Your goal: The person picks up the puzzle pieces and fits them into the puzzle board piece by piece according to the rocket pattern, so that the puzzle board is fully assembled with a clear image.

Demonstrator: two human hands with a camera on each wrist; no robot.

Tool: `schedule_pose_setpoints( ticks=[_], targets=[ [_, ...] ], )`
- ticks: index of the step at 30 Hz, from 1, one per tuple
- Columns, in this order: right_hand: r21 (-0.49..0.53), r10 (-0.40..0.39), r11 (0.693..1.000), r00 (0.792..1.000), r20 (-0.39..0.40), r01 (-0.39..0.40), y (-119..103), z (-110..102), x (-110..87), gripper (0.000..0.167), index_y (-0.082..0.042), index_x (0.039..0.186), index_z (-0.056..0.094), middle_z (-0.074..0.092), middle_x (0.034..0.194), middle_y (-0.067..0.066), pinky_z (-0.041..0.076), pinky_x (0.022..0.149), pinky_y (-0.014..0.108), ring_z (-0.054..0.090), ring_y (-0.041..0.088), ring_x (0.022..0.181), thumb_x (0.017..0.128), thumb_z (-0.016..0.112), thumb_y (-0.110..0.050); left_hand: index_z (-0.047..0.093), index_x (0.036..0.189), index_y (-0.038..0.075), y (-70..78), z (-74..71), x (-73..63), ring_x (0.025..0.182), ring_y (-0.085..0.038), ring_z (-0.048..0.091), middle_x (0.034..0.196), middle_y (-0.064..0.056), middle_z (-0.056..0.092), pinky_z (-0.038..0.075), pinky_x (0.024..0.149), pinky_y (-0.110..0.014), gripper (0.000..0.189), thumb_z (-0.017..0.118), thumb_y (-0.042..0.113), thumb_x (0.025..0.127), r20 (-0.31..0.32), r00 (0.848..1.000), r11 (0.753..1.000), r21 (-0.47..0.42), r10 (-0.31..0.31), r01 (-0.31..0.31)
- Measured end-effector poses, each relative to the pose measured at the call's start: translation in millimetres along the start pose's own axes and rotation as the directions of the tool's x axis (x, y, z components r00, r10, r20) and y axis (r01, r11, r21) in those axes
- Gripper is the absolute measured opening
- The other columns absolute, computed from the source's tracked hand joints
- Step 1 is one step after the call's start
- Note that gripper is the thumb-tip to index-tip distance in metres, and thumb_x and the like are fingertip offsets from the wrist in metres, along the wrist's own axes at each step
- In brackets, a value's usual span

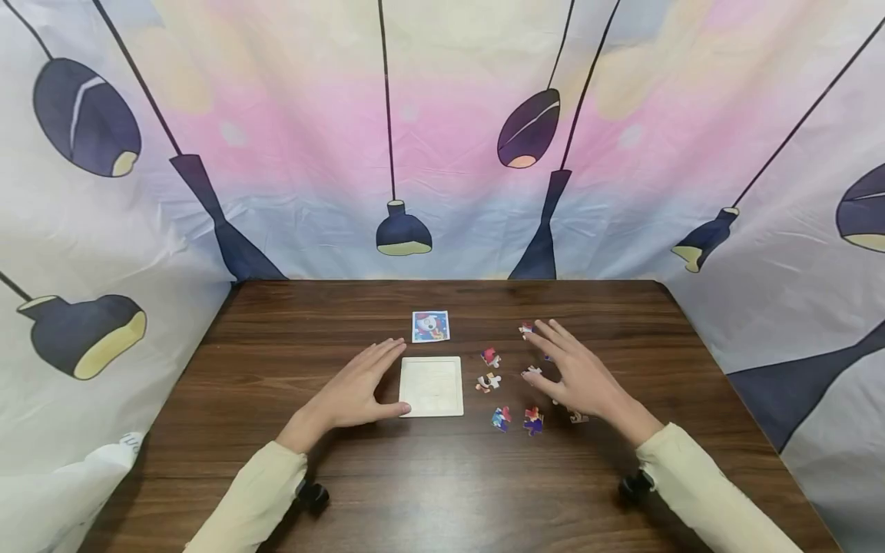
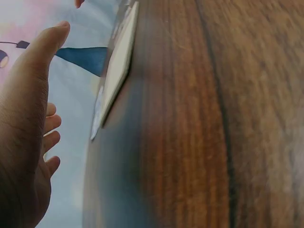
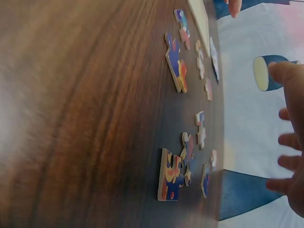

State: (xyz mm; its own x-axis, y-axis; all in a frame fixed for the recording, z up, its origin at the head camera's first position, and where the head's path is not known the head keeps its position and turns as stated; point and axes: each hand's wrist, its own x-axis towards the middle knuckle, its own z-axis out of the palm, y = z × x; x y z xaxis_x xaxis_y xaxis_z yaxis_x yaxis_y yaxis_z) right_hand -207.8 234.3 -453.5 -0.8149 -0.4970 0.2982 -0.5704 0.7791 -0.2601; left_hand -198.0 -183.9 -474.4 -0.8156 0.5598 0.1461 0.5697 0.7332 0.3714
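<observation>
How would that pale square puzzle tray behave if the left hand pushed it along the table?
The puzzle tray looks thin, flat and rigid, so it would probably slide rather than tip or bend. It seems light, and the wooden table looks smooth, so a nudge from the left hand may send it skidding.

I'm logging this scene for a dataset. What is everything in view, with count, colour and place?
Pale square wooden puzzle tray: one, cream, table centre, beside the left hand.
Small square reference picture card: one, blue-bordered, behind the tray.
Loose multicoloured jigsaw pieces: about eight, right of the tray; some are under the right hand.
Dark brown wooden table: one.
Lamp-print fabric backdrop: on three sides.
Left hand: open, flat.
Right hand: open, over the pieces.
</observation>
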Motion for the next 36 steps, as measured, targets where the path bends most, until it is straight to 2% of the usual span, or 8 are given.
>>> schedule_pose_setpoints(
  ticks=[6,12,21,27,36],
  targets=[
    [0.055,-0.081,0.996,0.995,0.065,0.077,8,12,16.9,0.068,-0.013,0.153,0.05,0.038,0.162,0.012,0.036,0.113,0.059,0.035,0.037,0.149,0.098,0.064,-0.052,0.031,0.161,0.008,-5.0,9.0,6.1,0.154,-0.032,0.024,0.167,-0.008,0.029,0.023,0.122,-0.056,0.107,0.074,0.066,0.082,0.059,0.998,0.998,-0.061,-0.018,0.021],
    [0.094,-0.096,0.992,0.991,0.094,0.087,10,21,31.1,0.064,-0.014,0.151,0.053,0.044,0.159,0.011,0.041,0.111,0.058,0.043,0.035,0.145,0.098,0.065,-0.048,0.032,0.161,0.01,-10.5,13.7,11.5,0.154,-0.032,0.024,0.167,-0.004,0.028,0.027,0.119,-0.059,0.111,0.075,0.07,0.078,0.088,0.996,0.993,-0.118,-0.017,0.027],
    [0.156,-0.159,0.977,0.982,0.098,0.143,11,35,48.5,0.058,-0.009,0.144,0.06,0.06,0.145,0.011,0.048,0.105,0.051,0.058,0.03,0.132,0.095,0.073,-0.037,0.033,0.161,0.008,-14.0,19.9,18.0,0.156,-0.031,0.021,0.167,-0.005,0.029,0.023,0.122,-0.056,0.114,0.076,0.073,0.076,0.122,0.993,0.989,-0.145,-0.004,0.022],
    [0.179,-0.162,0.975,0.976,0.143,0.135,13,42,55.7,0.052,-0.008,0.142,0.062,0.062,0.142,0.011,0.049,0.104,0.05,0.06,0.03,0.129,0.096,0.072,-0.032,0.039,0.158,0.007,-13.5,21.0,16.9,0.155,-0.032,0.023,0.164,-0.009,0.035,0.026,0.12,-0.057,0.11,0.079,0.069,0.076,0.132,0.991,0.986,-0.157,-0.028,0.049],
    [0.151,-0.126,0.984,0.972,0.196,0.097,12,47,64.0,0.044,-0.01,0.137,0.066,0.062,0.142,0.013,0.05,0.104,0.05,0.061,0.031,0.128,0.097,0.07,-0.027,0.039,0.158,0.009,-15.1,21.8,16.0,0.154,-0.031,0.024,0.164,-0.007,0.034,0.028,0.119,-0.057,0.111,0.078,0.071,0.076,0.132,0.99,0.986,-0.158,-0.039,0.06]
  ],
)
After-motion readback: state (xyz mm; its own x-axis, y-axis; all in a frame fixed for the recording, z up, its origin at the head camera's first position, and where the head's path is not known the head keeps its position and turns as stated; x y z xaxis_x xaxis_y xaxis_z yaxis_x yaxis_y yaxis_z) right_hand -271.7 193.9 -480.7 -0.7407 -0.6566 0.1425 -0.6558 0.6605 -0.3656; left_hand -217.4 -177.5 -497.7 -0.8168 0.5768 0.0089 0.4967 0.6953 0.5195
